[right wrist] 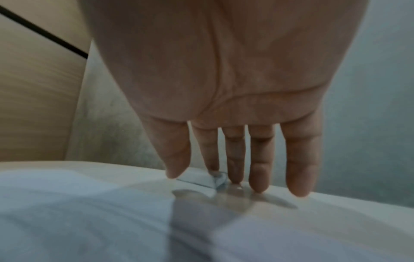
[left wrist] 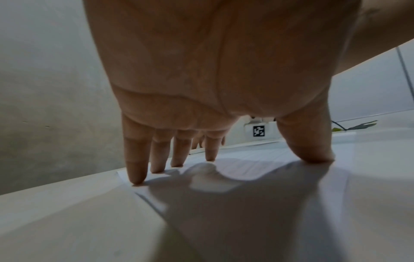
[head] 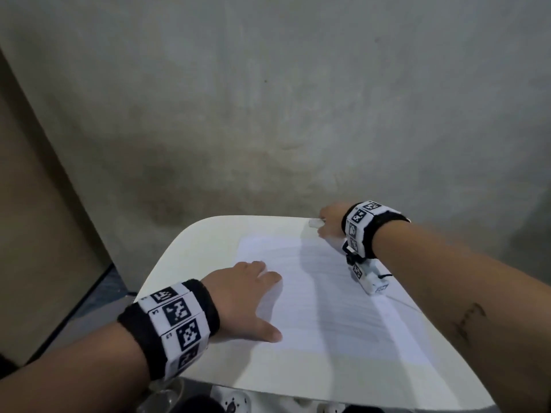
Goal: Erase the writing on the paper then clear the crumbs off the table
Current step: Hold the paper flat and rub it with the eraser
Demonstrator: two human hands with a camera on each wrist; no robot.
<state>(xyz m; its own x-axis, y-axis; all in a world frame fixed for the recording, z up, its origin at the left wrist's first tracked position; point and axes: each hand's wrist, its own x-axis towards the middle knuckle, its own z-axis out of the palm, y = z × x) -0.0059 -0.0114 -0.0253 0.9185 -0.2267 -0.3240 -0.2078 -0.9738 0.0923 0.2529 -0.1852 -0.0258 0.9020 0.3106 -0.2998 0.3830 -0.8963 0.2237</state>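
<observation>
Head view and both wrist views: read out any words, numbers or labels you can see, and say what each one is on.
"3": beside a square marker on the left wristband.
Another small mark on that band: too blurred.
Square markers on the right wristband: coded patterns, no words.
Paper: faint lines, writing unreadable.
Eraser: no legible text.

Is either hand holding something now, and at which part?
Nothing is gripped. The left hand presses its straight fingertips on the paper near its left edge. The right hand reaches the eraser, fingers straight, not closed round it.
</observation>
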